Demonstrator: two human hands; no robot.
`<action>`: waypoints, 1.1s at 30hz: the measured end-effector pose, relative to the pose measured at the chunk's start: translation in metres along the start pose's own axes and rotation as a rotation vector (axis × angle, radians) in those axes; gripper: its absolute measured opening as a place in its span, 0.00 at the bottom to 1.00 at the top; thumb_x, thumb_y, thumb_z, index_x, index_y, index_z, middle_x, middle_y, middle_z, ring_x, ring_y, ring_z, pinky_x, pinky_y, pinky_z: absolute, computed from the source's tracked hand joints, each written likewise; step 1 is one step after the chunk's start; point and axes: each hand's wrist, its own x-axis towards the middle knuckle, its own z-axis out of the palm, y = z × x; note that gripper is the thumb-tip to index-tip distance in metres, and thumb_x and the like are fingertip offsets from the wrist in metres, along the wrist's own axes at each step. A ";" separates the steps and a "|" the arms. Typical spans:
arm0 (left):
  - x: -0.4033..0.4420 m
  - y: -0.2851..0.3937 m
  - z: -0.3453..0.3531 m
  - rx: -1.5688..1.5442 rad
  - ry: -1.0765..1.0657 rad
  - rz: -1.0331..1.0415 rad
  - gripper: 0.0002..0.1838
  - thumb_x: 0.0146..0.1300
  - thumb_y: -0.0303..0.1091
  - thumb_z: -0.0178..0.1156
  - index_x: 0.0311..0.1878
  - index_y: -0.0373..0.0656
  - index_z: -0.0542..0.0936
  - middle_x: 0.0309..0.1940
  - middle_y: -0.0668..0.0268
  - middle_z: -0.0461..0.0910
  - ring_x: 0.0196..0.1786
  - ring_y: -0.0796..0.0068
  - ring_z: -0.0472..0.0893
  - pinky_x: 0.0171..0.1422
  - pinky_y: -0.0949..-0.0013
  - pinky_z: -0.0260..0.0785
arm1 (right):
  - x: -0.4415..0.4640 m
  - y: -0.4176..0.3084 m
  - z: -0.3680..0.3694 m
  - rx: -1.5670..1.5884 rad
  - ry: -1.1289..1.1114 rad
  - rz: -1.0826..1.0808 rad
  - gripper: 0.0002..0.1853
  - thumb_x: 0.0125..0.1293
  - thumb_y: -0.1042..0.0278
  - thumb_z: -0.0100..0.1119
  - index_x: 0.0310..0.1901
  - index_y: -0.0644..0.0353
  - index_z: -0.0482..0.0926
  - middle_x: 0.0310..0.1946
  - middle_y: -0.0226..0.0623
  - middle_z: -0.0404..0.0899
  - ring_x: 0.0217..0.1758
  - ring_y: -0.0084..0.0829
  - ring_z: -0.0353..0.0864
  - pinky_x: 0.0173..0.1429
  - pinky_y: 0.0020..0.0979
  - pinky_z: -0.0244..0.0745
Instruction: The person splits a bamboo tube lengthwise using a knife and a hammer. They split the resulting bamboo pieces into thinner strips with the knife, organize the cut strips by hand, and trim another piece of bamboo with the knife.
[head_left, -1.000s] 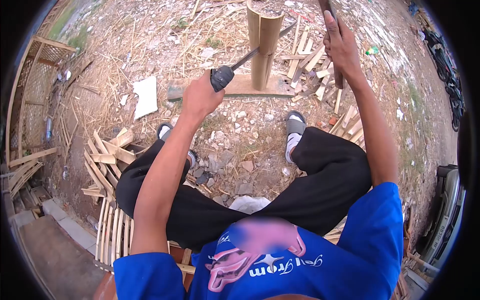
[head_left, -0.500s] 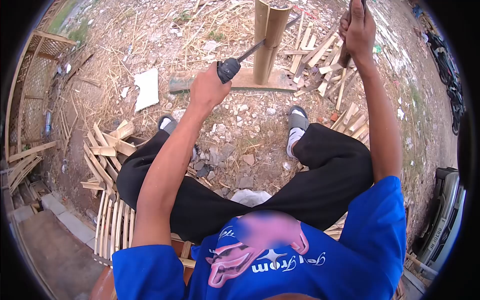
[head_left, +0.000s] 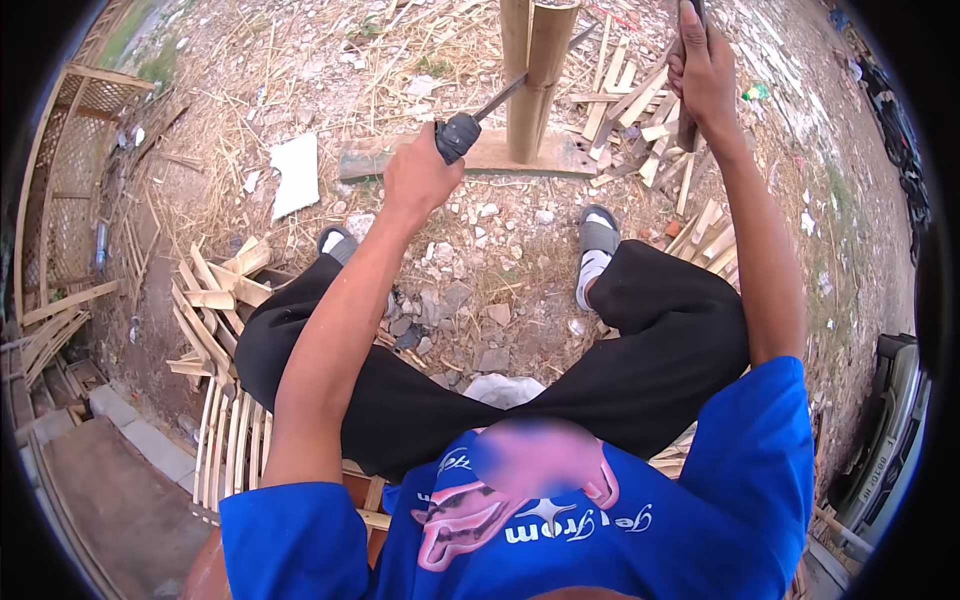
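At the top middle of the frame: a thick bamboo piece stood up tall, with a split down it and its foot on a flat wood board.
Knife: its black handle was low and to the left, and its dark blade went up into the split, with the tip poking out on the right side.
Left hand: the fingers were shut tight around the black handle, just left of the bamboo piece.
Right hand: the fingers were wrapped around a dark bar, up high and well apart from the blade. The bar stood almost straight up, and the top of the frame cut it off. I could not tell what it was made of.
Stick pile: cut sticks lay in a mess on the stony ground, between the bamboo piece and the bar and below them.
Left side of the frame: more split wood lay by the left knee, and a white sheet lay flat near the wood board.
Feet: the left shoe and right shoe were gray and wide apart.
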 end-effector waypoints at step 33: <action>-0.009 0.000 0.032 0.001 0.013 -0.021 0.25 0.55 0.42 0.70 0.51 0.38 0.76 0.33 0.44 0.84 0.40 0.39 0.84 0.47 0.45 0.76 | -0.024 0.030 0.031 -0.446 -0.229 -0.015 0.30 0.75 0.38 0.49 0.47 0.65 0.78 0.28 0.47 0.79 0.31 0.40 0.80 0.38 0.41 0.73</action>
